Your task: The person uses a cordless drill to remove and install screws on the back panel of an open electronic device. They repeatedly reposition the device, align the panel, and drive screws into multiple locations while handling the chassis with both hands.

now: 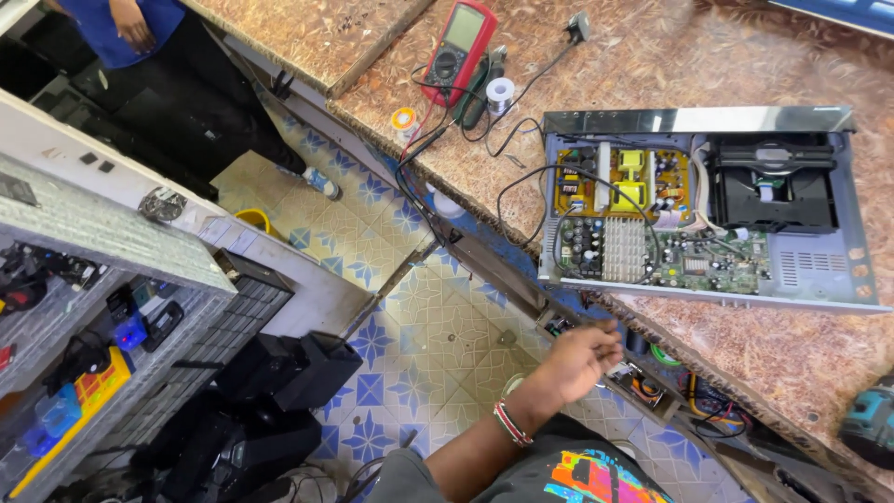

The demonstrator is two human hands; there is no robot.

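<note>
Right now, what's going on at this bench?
A person reaches one hand, wearing a beaded wristband, toward the shelf under the edge of the speckled workbench, where wires and small parts sit. On the bench lies an opened disc player, lid off, its circuit boards exposed. A red multimeter and solder spools lie nearby. Another person stands across the tiled floor.

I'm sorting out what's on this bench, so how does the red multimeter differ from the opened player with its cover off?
The red multimeter is small, closed in a red case with a screen and dial; the opened player is far larger, a grey chassis with bare yellow and green circuit boards showing. The multimeter lies near the bench's far side; the player sits at the near edge, above the reaching hand. Both rest on the mottled brown bench, with black wires running to each.
</note>
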